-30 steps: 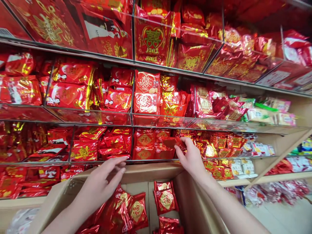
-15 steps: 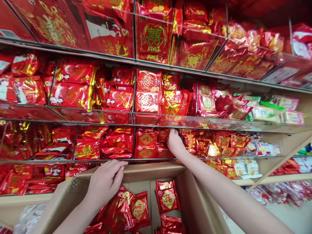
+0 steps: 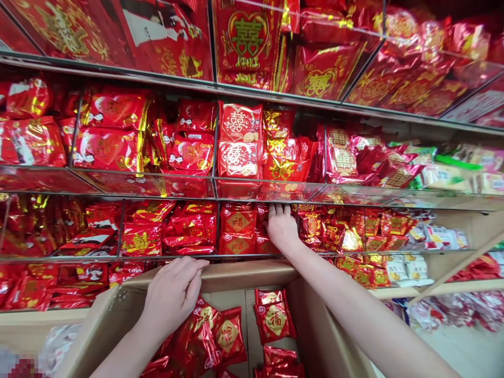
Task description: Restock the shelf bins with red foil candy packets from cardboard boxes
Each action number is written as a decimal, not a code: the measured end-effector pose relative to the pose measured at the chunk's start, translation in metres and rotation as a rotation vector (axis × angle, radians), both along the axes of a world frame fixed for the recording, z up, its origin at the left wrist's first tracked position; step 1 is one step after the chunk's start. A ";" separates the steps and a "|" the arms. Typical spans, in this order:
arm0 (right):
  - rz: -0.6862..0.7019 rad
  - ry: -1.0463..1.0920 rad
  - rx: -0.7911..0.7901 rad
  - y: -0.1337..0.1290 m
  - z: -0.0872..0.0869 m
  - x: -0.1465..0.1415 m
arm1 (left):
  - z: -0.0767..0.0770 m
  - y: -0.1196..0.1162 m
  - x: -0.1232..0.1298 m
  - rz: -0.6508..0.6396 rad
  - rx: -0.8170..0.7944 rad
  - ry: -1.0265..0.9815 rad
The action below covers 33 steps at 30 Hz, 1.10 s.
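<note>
Right fingers (image 3: 279,211) partly hidden, carton (image 3: 244,272) cropped

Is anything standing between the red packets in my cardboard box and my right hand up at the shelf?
Yes: the box's far wall, then the shelf's front edge. Both lie between the red packets and the right hand. I see nothing else in the way.

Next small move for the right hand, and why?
Probably ease the right hand back toward the carton: it is reaching into the shelf compartment beside stacked red packets, and loose packets lie in the carton. Whether its grip holds anything is hidden.
</note>
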State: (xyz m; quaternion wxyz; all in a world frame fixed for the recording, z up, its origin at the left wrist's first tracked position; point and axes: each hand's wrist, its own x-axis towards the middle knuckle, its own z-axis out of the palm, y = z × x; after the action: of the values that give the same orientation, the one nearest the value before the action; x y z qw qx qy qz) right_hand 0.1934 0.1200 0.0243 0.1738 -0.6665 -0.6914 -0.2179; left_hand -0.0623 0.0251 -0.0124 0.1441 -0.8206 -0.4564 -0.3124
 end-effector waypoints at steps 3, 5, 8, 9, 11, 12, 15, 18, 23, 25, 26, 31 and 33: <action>0.003 -0.003 -0.003 -0.001 0.006 0.002 | -0.001 0.000 0.001 0.005 -0.012 0.004; 0.005 0.005 -0.024 0.004 0.011 0.003 | -0.002 -0.001 0.002 0.008 -0.014 0.004; 0.005 0.026 -0.046 0.013 0.015 0.004 | -0.002 -0.001 0.002 0.016 -0.011 0.004; 0.002 0.034 -0.049 0.015 0.015 0.003 | -0.001 -0.002 0.002 0.020 -0.008 0.005; -0.008 0.048 -0.046 0.017 0.013 0.002 | 0.000 -0.002 0.003 0.025 0.000 0.009; -0.015 0.054 -0.039 0.016 0.012 0.001 | 0.000 -0.002 0.003 0.027 0.005 0.014; -0.028 0.067 -0.011 0.010 0.008 0.001 | 0.002 -0.003 0.004 0.026 0.006 0.028; -0.016 0.077 0.019 0.004 0.006 0.002 | 0.004 -0.004 0.005 0.027 -0.007 0.034; 0.044 0.079 0.055 -0.007 0.011 0.009 | 0.004 -0.003 0.005 0.030 -0.024 0.041; 0.080 0.066 0.062 -0.022 0.016 0.010 | 0.004 -0.003 0.004 0.034 -0.025 0.048; 0.104 0.057 0.066 -0.034 0.018 0.009 | 0.004 -0.003 0.004 0.038 -0.022 0.049; 0.541 -0.142 -0.180 -0.116 0.001 -0.021 | 0.004 -0.002 0.004 0.037 0.001 0.038; 0.822 -0.254 -0.424 -0.139 -0.022 -0.038 | 0.004 -0.002 0.003 0.034 -0.002 0.035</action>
State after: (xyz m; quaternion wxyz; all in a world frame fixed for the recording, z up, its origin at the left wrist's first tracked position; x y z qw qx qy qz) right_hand 0.1558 -0.0189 0.0025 0.0198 -0.3268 -0.9426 -0.0649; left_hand -0.0594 0.0229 -0.0083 0.1567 -0.8182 -0.4679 -0.2951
